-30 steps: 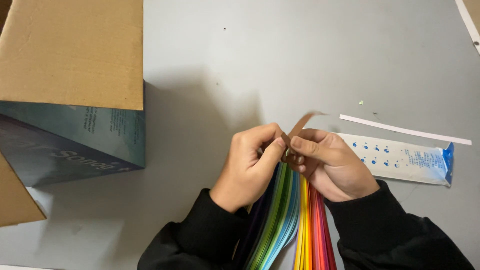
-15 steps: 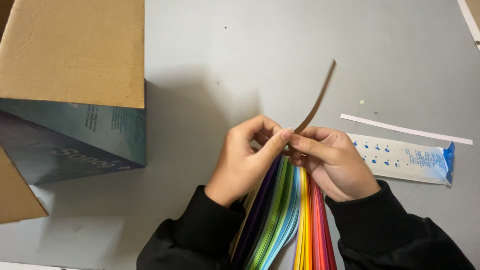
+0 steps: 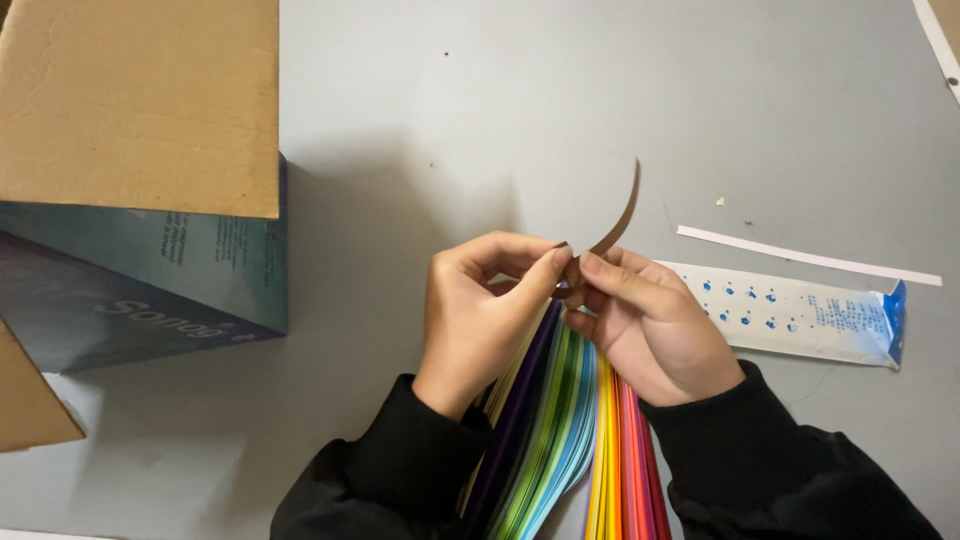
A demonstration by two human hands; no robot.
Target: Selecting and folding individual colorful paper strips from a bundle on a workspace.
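A thin brown paper strip [image 3: 618, 218] curves up and to the right from the point where both hands pinch its lower end, just above a fanned bundle of rainbow-coloured paper strips [image 3: 560, 420]; it looks feather-light, limp and easy to crease or tear, so it is probably best gripped near the end between fingertips. The left hand [image 3: 480, 310] and right hand [image 3: 655, 325] press thumb and forefinger together on it, over the grey counter [image 3: 450, 130]. Right of the bundle lies a white-and-blue wrapper [image 3: 800, 315]; well to its left stands an open cardboard box [image 3: 140, 170].
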